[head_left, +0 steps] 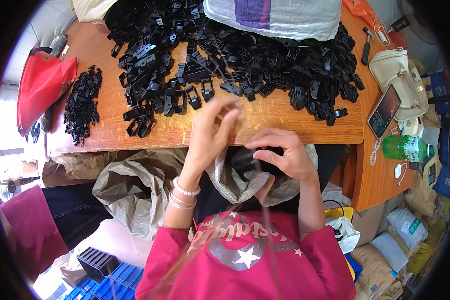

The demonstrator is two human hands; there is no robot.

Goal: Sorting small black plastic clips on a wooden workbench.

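Note:
My left hand point(210, 132) is raised at the table's front edge, with a bead bracelet and bangles on its wrist. Its fingers curl toward the thumb, but the tips are smeared, so any grip is hidden. Just right of it, my right hand point(287, 152) has thumb and fingers drawn together over the mouth of a woven sack point(265, 192) on my lap. What they pinch cannot be made out. Dark parts point(242, 159) show below, inside the sack. Past my hands, black plastic clip-like parts point(255, 72) lie heaped on the wooden table point(170, 132).
A white woven sack point(295, 20) rests on the heap. At left are a smaller black pile point(82, 105) and a red bag point(42, 90). A phone point(384, 111), green bottle point(405, 148), handbag point(395, 82) and hammer point(366, 47) lie right. Another person's leg point(75, 210) is at left.

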